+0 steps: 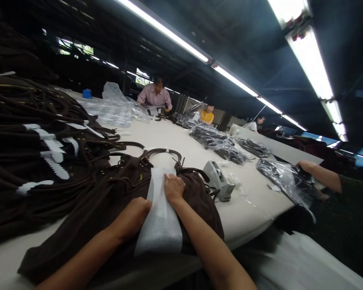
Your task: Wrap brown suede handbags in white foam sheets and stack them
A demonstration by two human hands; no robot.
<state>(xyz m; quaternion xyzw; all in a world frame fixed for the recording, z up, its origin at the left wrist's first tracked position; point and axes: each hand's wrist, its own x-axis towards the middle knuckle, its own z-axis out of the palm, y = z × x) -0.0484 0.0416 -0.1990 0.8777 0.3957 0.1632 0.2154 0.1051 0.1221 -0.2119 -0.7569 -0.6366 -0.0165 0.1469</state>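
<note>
A dark brown handbag lies on the table in front of me, its looped handle pointing away. Across its middle runs a strip of thin white paper, hanging down toward the near edge. My left hand is closed at the strip's left edge, thumb against it. Higher up, my right hand has its fingers closed on the strip's upper right edge, near the bag's top. Parts of the fingers on both hands are hidden.
Dark bags with white-wrapped handles pile up at left. A grey tape dispenser stands right of the bag. Plastic-wrapped bags lie farther along the table. A co-worker's hand touches another wrapped bag. Other people work behind.
</note>
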